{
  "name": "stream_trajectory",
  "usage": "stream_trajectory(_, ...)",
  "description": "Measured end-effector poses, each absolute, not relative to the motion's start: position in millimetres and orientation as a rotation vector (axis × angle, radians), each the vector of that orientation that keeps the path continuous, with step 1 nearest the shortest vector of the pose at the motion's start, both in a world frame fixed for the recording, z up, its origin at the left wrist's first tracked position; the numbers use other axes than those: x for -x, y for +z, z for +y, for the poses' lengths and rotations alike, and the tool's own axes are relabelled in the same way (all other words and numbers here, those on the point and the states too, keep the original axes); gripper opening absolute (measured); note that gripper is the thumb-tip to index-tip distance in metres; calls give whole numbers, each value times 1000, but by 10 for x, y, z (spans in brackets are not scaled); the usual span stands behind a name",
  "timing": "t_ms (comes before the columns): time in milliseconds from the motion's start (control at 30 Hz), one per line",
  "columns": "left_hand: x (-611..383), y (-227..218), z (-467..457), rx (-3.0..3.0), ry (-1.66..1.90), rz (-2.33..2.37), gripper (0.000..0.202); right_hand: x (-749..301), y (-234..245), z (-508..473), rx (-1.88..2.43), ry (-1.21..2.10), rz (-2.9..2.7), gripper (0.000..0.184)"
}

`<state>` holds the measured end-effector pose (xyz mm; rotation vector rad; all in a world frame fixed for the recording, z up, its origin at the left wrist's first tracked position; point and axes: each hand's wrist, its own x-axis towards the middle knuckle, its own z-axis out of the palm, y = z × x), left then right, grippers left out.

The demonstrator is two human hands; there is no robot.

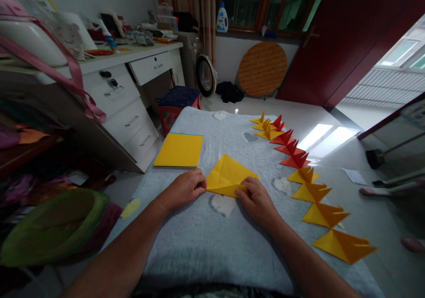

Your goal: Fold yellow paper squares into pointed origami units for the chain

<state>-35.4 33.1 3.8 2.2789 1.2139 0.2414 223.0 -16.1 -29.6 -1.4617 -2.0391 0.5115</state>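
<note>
Pale cloth [212, 242], forearms [133, 236] [299, 245] inward, hands [188, 186] [258, 199] at both ends of yellow paper [228, 174].

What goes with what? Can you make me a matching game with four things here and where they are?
Things:
1. Folded sheet
2. Paper stack
3. Stool
4. Round board

Places:
A. Against the wall
B. In the left hand and right hand
C. By the desk
D. Flat on the cloth, untouched

Pairs: 1-B, 2-D, 3-C, 4-A

Dark red door [345, 36], glossy floor [338, 169]
</note>
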Motion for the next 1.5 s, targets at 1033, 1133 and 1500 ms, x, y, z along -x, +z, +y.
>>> stream_trajectory(1033,355,3,342,-2126,271,1303,12,-2147,-321,-118,1613,413,-1985,27)
stream_trajectory(1133,352,3,339,-2160,256,1318,12,-2137,-318,-125,1614,407,-1980,26)
stream_trajectory(1500,323,12,317,-2187,192,1359,14,-2127,-314,-111,1670,400,-1972,25)
